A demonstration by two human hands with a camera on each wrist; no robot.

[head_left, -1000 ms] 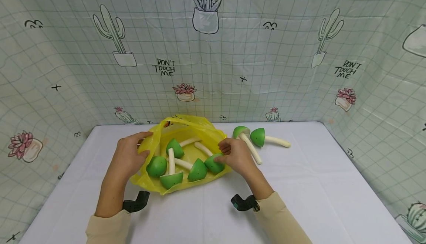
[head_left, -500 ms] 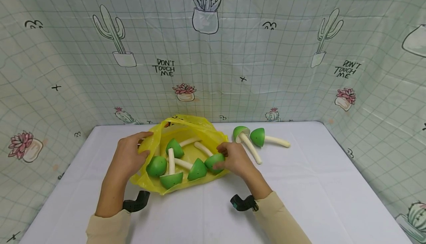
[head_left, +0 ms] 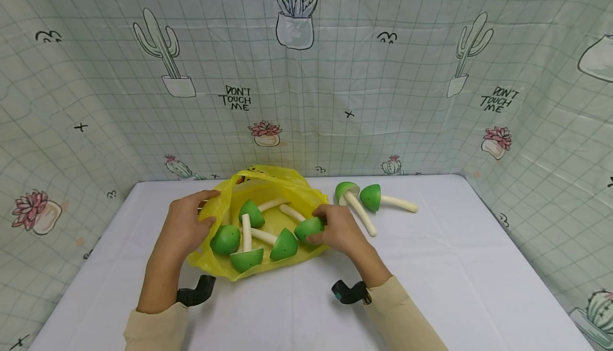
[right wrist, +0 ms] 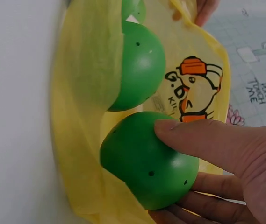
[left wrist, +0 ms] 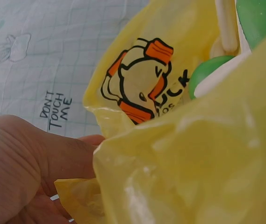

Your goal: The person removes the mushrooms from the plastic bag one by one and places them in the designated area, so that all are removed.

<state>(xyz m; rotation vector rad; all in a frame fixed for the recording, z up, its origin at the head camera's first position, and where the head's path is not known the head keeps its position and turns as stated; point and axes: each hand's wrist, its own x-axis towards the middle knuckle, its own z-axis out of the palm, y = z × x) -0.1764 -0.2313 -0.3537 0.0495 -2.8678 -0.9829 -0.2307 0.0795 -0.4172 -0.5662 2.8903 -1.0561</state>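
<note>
A yellow plastic bag point(head_left: 273, 175) lies with its mouth spread toward me, and several toy mushrooms with green caps and white stems are inside. My left hand point(head_left: 184, 223) pinches the bag's left rim between thumb and fingers; the left wrist view shows a fold of the bag point(left wrist: 81, 198) in it. At the bag's right side, my right hand point(head_left: 342, 228) grips one mushroom point(head_left: 307, 228) by its cap. In the right wrist view the thumb presses on that green cap point(right wrist: 142, 158), with the other fingers behind it. Another cap point(right wrist: 142, 70) sits beside it in the bag.
Two more mushrooms lie outside the bag on the white tabletop, one with its stem toward me point(head_left: 361, 212) and one pointing right point(head_left: 399, 203). A patterned cloth point(head_left: 316, 85) hangs behind and at both sides.
My right hand has shifted slightly left and its fingers have come round the mushroom's cap, which now sits slightly higher. The left hand and the bag look the same.
</note>
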